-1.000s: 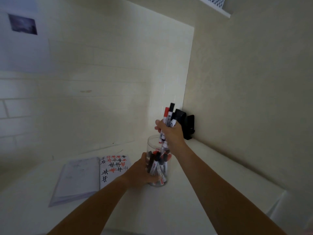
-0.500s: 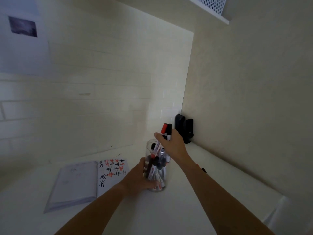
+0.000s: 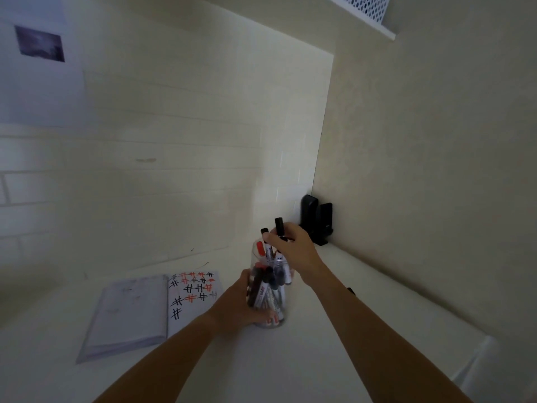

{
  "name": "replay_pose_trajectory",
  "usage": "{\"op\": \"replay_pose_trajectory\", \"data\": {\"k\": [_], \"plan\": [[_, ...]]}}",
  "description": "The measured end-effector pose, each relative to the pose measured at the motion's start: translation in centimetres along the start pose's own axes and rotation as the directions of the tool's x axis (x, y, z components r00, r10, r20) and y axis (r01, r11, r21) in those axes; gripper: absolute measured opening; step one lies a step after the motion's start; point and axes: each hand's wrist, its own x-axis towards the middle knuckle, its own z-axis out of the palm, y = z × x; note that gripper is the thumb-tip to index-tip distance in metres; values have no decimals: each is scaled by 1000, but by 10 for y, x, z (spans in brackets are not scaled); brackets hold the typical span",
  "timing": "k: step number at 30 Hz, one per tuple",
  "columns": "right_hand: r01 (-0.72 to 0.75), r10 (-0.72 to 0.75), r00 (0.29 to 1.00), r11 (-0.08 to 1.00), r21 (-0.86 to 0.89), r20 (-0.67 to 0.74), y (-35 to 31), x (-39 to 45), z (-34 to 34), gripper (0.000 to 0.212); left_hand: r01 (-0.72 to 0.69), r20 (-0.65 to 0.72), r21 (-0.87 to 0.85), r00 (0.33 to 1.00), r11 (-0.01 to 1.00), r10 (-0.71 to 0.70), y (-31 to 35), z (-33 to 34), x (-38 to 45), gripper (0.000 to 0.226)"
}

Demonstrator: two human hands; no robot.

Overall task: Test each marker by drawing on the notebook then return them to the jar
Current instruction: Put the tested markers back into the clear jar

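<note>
Head view: left hand (image 3: 235,309) grips jar (image 3: 268,295) (clear); right hand (image 3: 293,245) holds markers (image 3: 279,226) above.

- The open notebook (image 3: 193,298), lower middle-left of the frame, bears rows of hash-shaped "#" marks on its right page, some black, some red; no words are among them.
- The left page shows only faint marks, too pale to read.
- The markers (image 3: 268,298) in the jar (image 3: 267,322) carry printed labels on white barrels, too blurred to read.
- The picture (image 3: 39,43) on the wall, upper left, shows no legible text.
</note>
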Motion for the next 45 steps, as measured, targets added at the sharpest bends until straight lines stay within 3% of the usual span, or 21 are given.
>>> {"op": "replay_pose_trajectory", "data": {"k": [3, 7, 10, 13, 17, 23, 27, 32, 35, 37, 41, 45], "plan": [[13, -14, 1000, 997, -77, -16, 2, -4, -1, 14, -2, 3, 4, 1000, 1000, 2, -2, -1, 1, 94], [36, -35, 999, 997, -64, 17, 12, -12, -4, 28, -10, -2, 6, 1000, 1000, 10, -1, -1, 0, 90], [99, -99, 991, 995, 5, -96, 10, -15, -6, 34, -1, -2, -9, 1000, 1000, 1, 0, 0, 0, 91], [78, -70, 985, 996, 44, -157, 6, -17, -7, 27, 7, -10, -10, 1000, 1000, -8, 2, 0, -1, 92], [-37, 37, 998, 999, 15, -49, 4, -18, -10, 24, 13, -4, 5, 1000, 1000, -13, 4, 1, -1, 96], [70, -66, 997, 994, 83, -49, 9, -15, -12, 20, 20, -5, 23, 1000, 1000, -20, 6, 4, 0, 92], [-19, 19, 1000, 998, 65, 7, 11, -17, -14, 22, 30, 5, 18, 1000, 999, -30, 6, 4, 0, 93], [-233, 225, 965, 971, 49, 133, 12, -14, -11, 21, 31, 8, 7, 999, 999, -31, 5, 6, 1, 94], [-42, 41, 997, 999, -20, -60, 12, -13, -10, 25, 34, 8, -5, 999, 999, -33, 4, 7, 1, 95], [118, -120, 987, 993, -22, -111, 9, -16, -10, 20, 31, 8, 7, 999, 999, -31, 5, 6, 0, 95], [105, -107, 994, 977, -188, -2, 12, -16, -7, 16, 24, 9, 11, 1000, 1000, -24, 3, 6, 1, 95], [89, -88, 996, 983, -158, 16, 13, -13, -9, 26, 29, 1, 11, 1000, 1000, -29, 1, 6, 2, 97]]}}
